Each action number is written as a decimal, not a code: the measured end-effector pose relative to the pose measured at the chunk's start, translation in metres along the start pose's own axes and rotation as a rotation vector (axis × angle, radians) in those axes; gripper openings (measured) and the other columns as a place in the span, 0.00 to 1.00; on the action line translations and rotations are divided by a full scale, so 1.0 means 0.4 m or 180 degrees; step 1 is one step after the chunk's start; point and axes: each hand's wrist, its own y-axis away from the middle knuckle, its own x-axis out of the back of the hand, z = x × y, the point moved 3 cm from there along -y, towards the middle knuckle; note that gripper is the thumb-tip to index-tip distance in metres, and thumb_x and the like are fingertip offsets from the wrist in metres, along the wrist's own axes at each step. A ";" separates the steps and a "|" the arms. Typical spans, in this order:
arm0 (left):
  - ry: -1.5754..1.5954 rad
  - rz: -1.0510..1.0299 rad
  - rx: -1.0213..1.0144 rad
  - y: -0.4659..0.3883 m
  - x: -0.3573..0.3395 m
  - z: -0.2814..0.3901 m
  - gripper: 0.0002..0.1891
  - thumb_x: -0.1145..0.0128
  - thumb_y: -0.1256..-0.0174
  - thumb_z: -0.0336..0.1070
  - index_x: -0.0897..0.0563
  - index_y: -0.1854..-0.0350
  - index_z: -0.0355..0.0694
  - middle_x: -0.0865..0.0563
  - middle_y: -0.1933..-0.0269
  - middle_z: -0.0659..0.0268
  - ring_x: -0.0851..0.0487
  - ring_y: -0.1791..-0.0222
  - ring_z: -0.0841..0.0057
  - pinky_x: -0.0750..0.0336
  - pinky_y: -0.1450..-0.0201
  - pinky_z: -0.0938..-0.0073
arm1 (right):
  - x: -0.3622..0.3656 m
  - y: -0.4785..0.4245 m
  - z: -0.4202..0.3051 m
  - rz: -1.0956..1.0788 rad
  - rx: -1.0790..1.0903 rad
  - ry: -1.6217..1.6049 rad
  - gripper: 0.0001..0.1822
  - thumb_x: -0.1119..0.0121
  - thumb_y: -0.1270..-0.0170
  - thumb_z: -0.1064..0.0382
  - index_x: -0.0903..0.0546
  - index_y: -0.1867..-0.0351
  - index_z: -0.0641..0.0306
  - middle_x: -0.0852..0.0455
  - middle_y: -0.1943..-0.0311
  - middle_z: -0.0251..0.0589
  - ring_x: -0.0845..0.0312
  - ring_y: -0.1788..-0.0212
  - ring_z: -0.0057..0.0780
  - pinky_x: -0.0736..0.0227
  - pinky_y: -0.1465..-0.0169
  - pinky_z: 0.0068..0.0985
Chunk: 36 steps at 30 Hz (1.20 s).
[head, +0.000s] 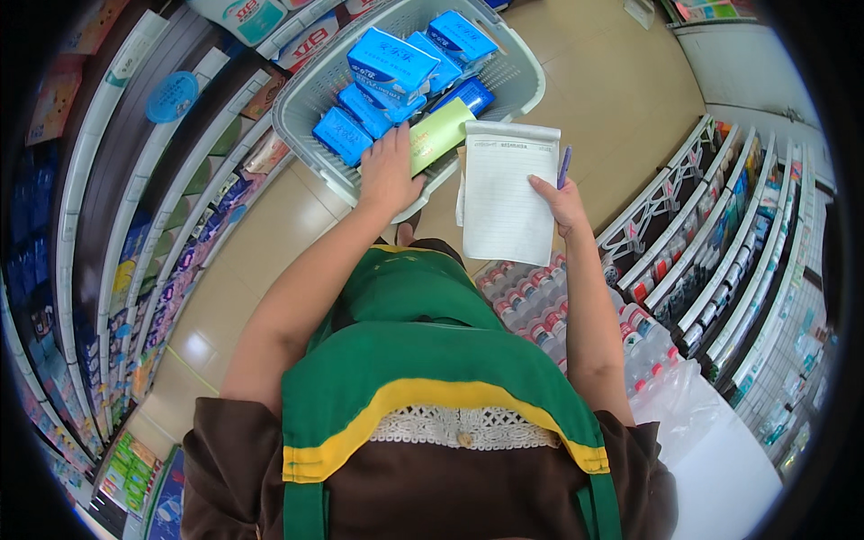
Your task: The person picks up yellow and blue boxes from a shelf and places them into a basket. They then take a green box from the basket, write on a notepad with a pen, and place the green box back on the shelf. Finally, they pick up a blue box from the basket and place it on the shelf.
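My left hand (390,170) is at the near side of a grey plastic basket (523,81), with thumb and index finger about the end of a pale green pack (440,135). Several blue packs (391,61) of paper or pads are heaped in the basket; a darker blue pack (474,96) lies beyond the green one. My right hand (565,202) holds a lined notepad (509,202), its thumb on the page, together with a purple pen (565,167). The pad overlaps the basket's near right corner in view, and brownish paper shows behind it.
Shelves (145,169) of packaged goods with price rails line the left. Another rack (682,223) of small hanging goods stands on the right. Shrink-wrapped bottles (533,304) sit on the tiled floor (607,88) at my right, near a white surface (719,445) with clear plastic film.
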 end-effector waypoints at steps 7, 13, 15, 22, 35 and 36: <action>-0.0015 -0.0156 -0.0054 -0.006 0.099 0.060 0.37 0.31 0.59 0.38 0.32 0.42 0.38 0.24 0.51 0.56 0.23 0.51 0.58 0.28 0.51 0.60 | 0.121 -0.012 -0.024 0.0084 0.0044 -0.0469 0.19 0.32 0.44 0.63 0.21 0.53 0.69 0.14 0.60 0.42 0.17 0.62 0.28 0.20 0.59 0.27; 0.1608 0.0244 -0.0494 0.089 0.282 -0.015 0.38 0.32 0.64 0.31 0.31 0.43 0.39 0.24 0.49 0.61 0.24 0.47 0.65 0.32 0.41 0.67 | 0.176 0.020 -0.087 -0.0155 -0.0007 -0.1073 0.21 0.34 0.43 0.64 0.24 0.49 0.70 0.15 0.58 0.45 0.17 0.60 0.32 0.19 0.56 0.30; 0.2434 -0.0019 -0.0401 0.113 0.319 -0.065 0.39 0.31 0.65 0.28 0.31 0.42 0.40 0.24 0.47 0.64 0.26 0.44 0.70 0.36 0.38 0.71 | 0.132 0.032 -0.089 -0.0338 -0.0053 -0.1043 0.22 0.34 0.44 0.64 0.24 0.48 0.70 0.15 0.58 0.45 0.17 0.60 0.32 0.19 0.55 0.31; 0.3276 -0.0659 -0.0352 0.180 0.392 -0.198 0.42 0.29 0.67 0.24 0.31 0.41 0.43 0.25 0.46 0.70 0.32 0.39 0.76 0.42 0.33 0.73 | -0.162 0.051 -0.078 -0.1067 -0.0238 -0.0421 0.25 0.31 0.47 0.62 0.24 0.49 0.69 0.15 0.57 0.46 0.17 0.58 0.32 0.20 0.54 0.30; 0.3675 -0.0993 0.0711 0.202 0.429 -0.343 0.35 0.32 0.52 0.53 0.27 0.44 0.37 0.19 0.52 0.64 0.21 0.54 0.80 0.27 0.58 0.80 | -0.426 0.030 -0.052 -0.1105 -0.0188 0.0279 0.24 0.29 0.48 0.63 0.23 0.50 0.68 0.15 0.58 0.44 0.16 0.61 0.30 0.20 0.55 0.29; 0.3531 -0.0995 0.0824 0.202 0.444 -0.344 0.35 0.32 0.52 0.54 0.27 0.44 0.37 0.19 0.53 0.64 0.21 0.54 0.80 0.28 0.58 0.80 | -0.434 0.031 -0.054 -0.1095 -0.0130 0.0266 0.23 0.30 0.48 0.63 0.22 0.50 0.68 0.15 0.59 0.44 0.16 0.61 0.30 0.20 0.56 0.29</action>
